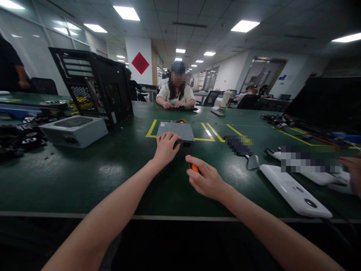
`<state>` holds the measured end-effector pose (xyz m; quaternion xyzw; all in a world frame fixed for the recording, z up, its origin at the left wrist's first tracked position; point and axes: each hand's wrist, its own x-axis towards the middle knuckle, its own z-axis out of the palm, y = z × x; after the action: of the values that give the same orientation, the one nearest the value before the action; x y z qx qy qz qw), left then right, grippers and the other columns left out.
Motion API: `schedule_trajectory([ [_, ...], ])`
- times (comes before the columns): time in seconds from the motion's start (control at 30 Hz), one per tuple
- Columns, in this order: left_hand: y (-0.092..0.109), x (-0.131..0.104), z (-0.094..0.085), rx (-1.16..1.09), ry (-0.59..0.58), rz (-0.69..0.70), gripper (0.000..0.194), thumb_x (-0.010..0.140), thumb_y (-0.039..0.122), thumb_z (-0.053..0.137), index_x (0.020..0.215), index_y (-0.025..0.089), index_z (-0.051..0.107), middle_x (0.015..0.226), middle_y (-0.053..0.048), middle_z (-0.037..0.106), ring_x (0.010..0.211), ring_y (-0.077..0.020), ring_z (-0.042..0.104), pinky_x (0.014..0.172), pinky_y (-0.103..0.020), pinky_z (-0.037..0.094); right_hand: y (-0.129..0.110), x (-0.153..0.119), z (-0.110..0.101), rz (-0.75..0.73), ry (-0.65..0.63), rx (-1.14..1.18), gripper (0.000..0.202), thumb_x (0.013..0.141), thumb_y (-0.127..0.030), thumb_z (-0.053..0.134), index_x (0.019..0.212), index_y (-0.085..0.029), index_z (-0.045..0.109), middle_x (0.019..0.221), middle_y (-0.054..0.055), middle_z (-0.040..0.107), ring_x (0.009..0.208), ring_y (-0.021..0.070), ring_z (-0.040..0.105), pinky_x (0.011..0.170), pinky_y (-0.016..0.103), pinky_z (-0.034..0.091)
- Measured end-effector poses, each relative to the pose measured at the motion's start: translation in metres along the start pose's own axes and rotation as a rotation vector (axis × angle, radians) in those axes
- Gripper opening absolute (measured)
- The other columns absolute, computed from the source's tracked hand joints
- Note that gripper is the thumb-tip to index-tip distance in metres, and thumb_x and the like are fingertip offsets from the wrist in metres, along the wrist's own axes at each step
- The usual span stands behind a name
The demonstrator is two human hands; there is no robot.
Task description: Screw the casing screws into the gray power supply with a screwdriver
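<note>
In the head view, a grey computer power supply point(182, 130) sits on the green table in front of me, with wires at its far side. My left hand point(166, 148) grips its near left part, fingers bent over the top. Close by on the right, my right hand point(207, 180) is closed around a small orange-handled tool point(195, 168). Its orange end points toward the power supply without touching it. The tool's kind is hidden by my fingers.
A second power supply point(76, 131) and an open black computer case point(97, 84) stand at left. On the right lie a white power bank-like device point(295, 188) and cabled items. A person point(177, 90) sits opposite; another person's hand point(354, 171) shows at the right edge.
</note>
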<state>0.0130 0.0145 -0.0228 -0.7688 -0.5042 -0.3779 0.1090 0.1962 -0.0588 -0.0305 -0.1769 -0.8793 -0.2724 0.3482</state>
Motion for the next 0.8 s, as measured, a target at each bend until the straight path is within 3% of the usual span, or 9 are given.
schedule_trajectory([
  [0.1,0.0005,-0.0001,-0.0006,0.001,-0.003,-0.004,0.02,0.082,0.023,0.054,0.102,0.026,0.057,0.108,-0.003,0.057,0.105,-0.0229,0.046,0.086,-0.039,0.031,-0.0002,-0.0016,0.0016,-0.009,0.003,-0.016,0.016,0.08,-0.011,0.051,0.094,-0.018,0.052,0.109,0.013,0.055,0.109,0.0235,0.054,0.084,0.037,0.052],
  [0.27,0.0006,0.0,-0.0006,0.003,-0.004,-0.008,0.021,0.082,0.024,0.054,0.103,0.026,0.057,0.106,-0.003,0.058,0.103,-0.0223,0.047,0.086,-0.038,0.031,-0.0014,-0.0021,0.0042,0.03,0.028,0.031,0.022,0.078,-0.008,0.051,0.099,-0.014,0.046,0.115,0.019,0.05,0.111,0.0238,0.052,0.081,0.033,0.053],
  [0.43,0.0005,-0.0001,-0.0002,-0.002,0.004,-0.003,0.021,0.082,0.023,0.054,0.102,0.026,0.057,0.105,-0.002,0.058,0.103,-0.0225,0.046,0.085,-0.038,0.031,-0.0017,0.0,0.0026,0.086,0.07,-0.047,0.016,0.08,-0.014,0.054,0.093,-0.019,0.046,0.099,0.011,0.055,0.095,0.0203,0.057,0.072,0.034,0.055],
  [0.63,0.0003,-0.0004,-0.0001,-0.003,-0.004,-0.001,0.021,0.083,0.024,0.053,0.103,0.026,0.057,0.105,-0.003,0.058,0.103,-0.0225,0.046,0.087,-0.038,0.03,-0.0002,-0.0029,0.0044,0.072,0.082,-0.006,0.026,0.078,-0.006,0.049,0.1,-0.019,0.044,0.113,0.012,0.05,0.11,0.0211,0.052,0.081,0.035,0.054],
  [0.8,0.0004,-0.0001,-0.0005,-0.007,-0.003,0.0,0.021,0.083,0.024,0.052,0.104,0.026,0.057,0.105,-0.003,0.057,0.103,-0.0228,0.046,0.087,-0.038,0.031,0.0018,-0.0045,0.0046,0.078,0.082,-0.08,0.023,0.08,-0.008,0.05,0.099,-0.02,0.049,0.109,0.01,0.052,0.104,0.0201,0.055,0.075,0.032,0.055],
])
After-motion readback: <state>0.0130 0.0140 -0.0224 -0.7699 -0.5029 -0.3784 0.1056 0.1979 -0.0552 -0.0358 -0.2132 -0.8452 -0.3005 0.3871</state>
